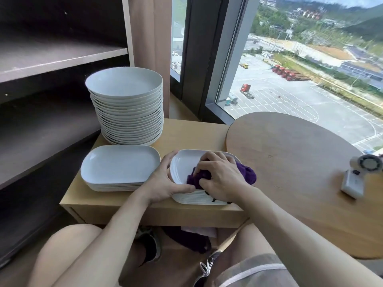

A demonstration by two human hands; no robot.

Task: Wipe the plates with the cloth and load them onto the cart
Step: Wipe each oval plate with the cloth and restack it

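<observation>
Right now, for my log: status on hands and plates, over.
Left hand grips top plate by rim. Right hand presses cloth into it. Nothing else in the way.

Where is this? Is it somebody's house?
Probably a restaurant or hotel room high up, not a home: dozens of matching plates stacked on a low table, and a window overlooking a lorry park far below.

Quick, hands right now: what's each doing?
Left hand: grips the top white rectangular plate by its rim.
Right hand: clutches the crumpled purple cloth.
</observation>
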